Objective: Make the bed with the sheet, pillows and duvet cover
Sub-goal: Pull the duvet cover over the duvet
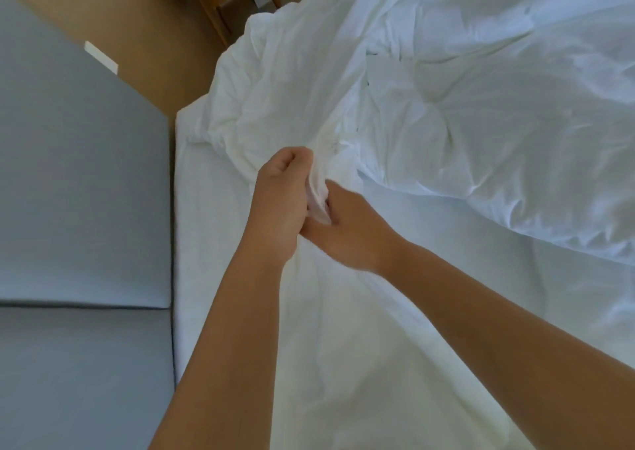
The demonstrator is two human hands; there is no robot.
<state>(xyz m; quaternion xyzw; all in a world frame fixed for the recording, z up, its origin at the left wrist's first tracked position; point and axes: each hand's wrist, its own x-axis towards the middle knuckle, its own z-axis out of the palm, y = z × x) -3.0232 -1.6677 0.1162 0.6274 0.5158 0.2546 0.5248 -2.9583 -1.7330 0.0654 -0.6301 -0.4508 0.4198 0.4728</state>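
Both hands meet over the bed [213, 278]: the left hand [280, 205] and right hand [347, 233] grip one bunched fold of white duvet cover [318, 198]. A grey sofa [82, 192] stands beside it.

Both arms bare, reaching forward, converging mid-frame. Left forearm [220, 363] rises steeply from bottom edge, wrist straight. Left grip [280, 202] balled like fist, back of hand toward camera, fingers curled round bunch of white fabric [318, 202]. Right forearm [498, 319] enters from lower right, angled up and left. Right grip [350, 233] just beside left one, touching it, back of hand up, fingers curled under, holding same bunch. Right fingertips hidden. Both slightly blurred
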